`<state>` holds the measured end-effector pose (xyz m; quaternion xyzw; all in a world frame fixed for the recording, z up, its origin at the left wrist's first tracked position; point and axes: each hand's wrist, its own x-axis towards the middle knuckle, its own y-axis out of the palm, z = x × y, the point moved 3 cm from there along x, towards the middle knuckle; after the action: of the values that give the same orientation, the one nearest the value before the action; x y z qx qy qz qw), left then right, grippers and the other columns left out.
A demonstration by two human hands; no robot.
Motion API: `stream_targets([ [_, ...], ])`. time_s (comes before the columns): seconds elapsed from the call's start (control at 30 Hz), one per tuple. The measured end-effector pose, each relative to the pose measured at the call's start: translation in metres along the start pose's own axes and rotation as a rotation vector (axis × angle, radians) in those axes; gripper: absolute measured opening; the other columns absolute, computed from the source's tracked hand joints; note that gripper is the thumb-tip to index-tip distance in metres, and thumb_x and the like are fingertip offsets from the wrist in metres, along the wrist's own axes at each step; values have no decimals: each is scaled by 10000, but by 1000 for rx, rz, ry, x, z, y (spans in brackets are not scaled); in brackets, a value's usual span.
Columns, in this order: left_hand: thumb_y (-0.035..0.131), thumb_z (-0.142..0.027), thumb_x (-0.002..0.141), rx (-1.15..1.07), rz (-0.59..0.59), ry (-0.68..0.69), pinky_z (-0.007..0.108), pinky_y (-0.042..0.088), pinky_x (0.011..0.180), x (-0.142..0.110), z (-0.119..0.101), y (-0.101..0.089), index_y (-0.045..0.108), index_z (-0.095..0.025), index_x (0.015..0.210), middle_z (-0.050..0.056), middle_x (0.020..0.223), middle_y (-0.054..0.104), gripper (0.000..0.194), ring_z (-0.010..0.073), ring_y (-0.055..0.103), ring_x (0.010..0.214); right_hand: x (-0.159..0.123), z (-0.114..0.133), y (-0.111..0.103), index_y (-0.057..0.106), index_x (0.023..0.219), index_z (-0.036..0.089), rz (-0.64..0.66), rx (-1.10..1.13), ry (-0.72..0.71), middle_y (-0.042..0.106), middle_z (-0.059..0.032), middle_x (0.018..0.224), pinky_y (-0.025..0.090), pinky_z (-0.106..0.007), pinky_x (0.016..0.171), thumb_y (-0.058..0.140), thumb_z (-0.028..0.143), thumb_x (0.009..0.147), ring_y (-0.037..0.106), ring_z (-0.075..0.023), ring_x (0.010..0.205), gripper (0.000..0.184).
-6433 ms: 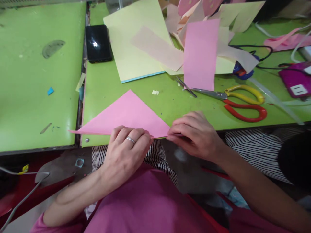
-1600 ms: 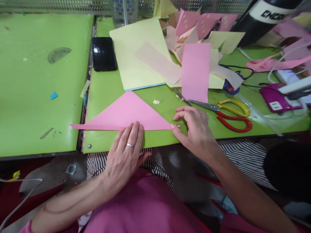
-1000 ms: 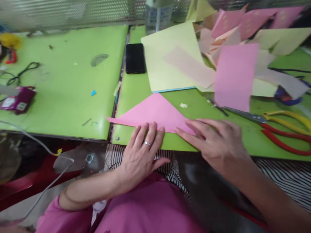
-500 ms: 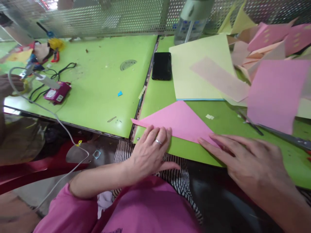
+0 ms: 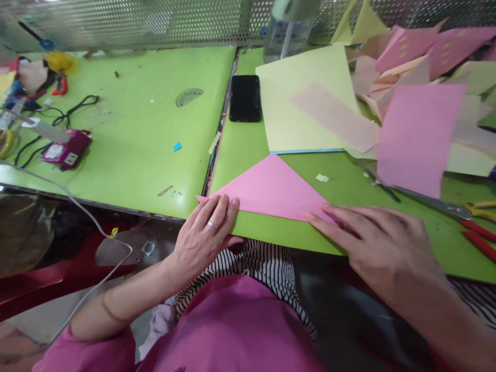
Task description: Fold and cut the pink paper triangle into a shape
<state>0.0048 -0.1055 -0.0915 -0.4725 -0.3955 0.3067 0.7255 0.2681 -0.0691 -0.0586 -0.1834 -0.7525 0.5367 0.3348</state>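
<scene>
A sheet of pink paper (image 5: 273, 188), folded into a wide triangle, lies at the table's front edge with its peak pointing away from me. My left hand (image 5: 207, 225), with a ring on one finger, rests its fingers on the fold near the left corner; its thumb is off the paper, lower down. A narrow pink tip pokes out past those fingers. At the right corner, my right hand (image 5: 372, 237) grips the paper between thumb and fingers, and the palm partly covers that corner.
Behind the paper lie a black phone (image 5: 245, 98) and pale yellow sheets (image 5: 310, 119). Right are a loose pink sheet (image 5: 420, 137) and scissors (image 5: 453, 209) with other red-handled tools. A bottle (image 5: 290, 31) stands at the back. Left are a protractor (image 5: 188, 97) and purple power adapter (image 5: 67, 150).
My left hand has slid left along the fold toward the left corner. The right hand stays at the right corner. The view has shifted slightly, showing more of the tools at right.
</scene>
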Motion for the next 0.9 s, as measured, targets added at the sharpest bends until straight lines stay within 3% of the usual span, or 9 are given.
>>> stream_targets([
  [0.13, 421, -520, 948, -31, 51, 14, 445, 417, 1074, 3, 0, -3, 353, -141, 1460, 178, 1393, 489, 641, 319, 466, 1281, 2, 7, -3, 650, 1148, 221, -30, -14, 23, 714, -57, 1072, 390, -409, 818, 486, -22, 795, 583, -245, 956, 459],
  [0.23, 434, -483, 955, -56, 125, 30, 477, 435, 1048, 5, 0, -4, 292, -212, 1487, 190, 1388, 468, 613, 337, 470, 1270, 4, 17, -8, 682, 1096, 182, -44, -71, 80, 718, -70, 1057, 384, -412, 842, 560, 72, 824, 590, -245, 950, 319],
  [0.33, 416, -495, 958, -66, 180, 40, 485, 432, 1051, 7, -1, -6, 252, -193, 1497, 218, 1399, 436, 639, 351, 428, 1307, 7, 31, -13, 674, 1120, 123, -2, -107, 126, 711, -102, 1062, 376, -431, 880, 541, 157, 863, 605, -231, 887, 291],
  [0.4, 417, -543, 940, -76, 206, 40, 494, 424, 1056, 7, -2, -6, 242, -180, 1501, 233, 1404, 423, 690, 364, 409, 1321, 9, 42, -14, 633, 1216, 133, 48, -123, 166, 697, -131, 1086, 377, -455, 907, 528, 277, 908, 615, -242, 886, 356],
  [0.47, 437, -587, 913, -87, 219, 35, 501, 414, 1063, 7, -4, -6, 240, -175, 1503, 241, 1411, 413, 746, 377, 398, 1327, 12, 53, -13, 554, 1335, 181, 96, -137, 203, 671, -171, 1124, 380, -506, 928, 499, 507, 910, 617, -299, 961, 539],
  [0.57, 502, -615, 870, -88, 201, 30, 505, 404, 1071, 6, -5, -8, 240, -171, 1506, 242, 1421, 403, 819, 393, 393, 1327, 16, 68, -11, 450, 1430, 218, 128, -135, 243, 635, -224, 1165, 383, -583, 939, 421, 760, 789, 595, -386, 1054, 840],
  [0.73, 526, -630, 848, -66, 157, 31, 517, 399, 1070, 3, -5, -9, 251, -144, 1503, 250, 1427, 404, 862, 401, 386, 1328, 17, 75, -6, 451, 1428, 194, 144, -111, 308, 622, -247, 1190, 392, -628, 940, 447, 779, 749, 593, -414, 1069, 896],
  [0.9, 525, -583, 875, -53, 108, 40, 511, 420, 1049, 1, -5, -9, 273, -124, 1492, 256, 1415, 420, 809, 395, 409, 1314, 9, 70, -5, 501, 1372, 93, 173, -115, 354, 607, -261, 1231, 345, -634, 1011, 397, 747, 815, 564, -400, 1137, 865],
])
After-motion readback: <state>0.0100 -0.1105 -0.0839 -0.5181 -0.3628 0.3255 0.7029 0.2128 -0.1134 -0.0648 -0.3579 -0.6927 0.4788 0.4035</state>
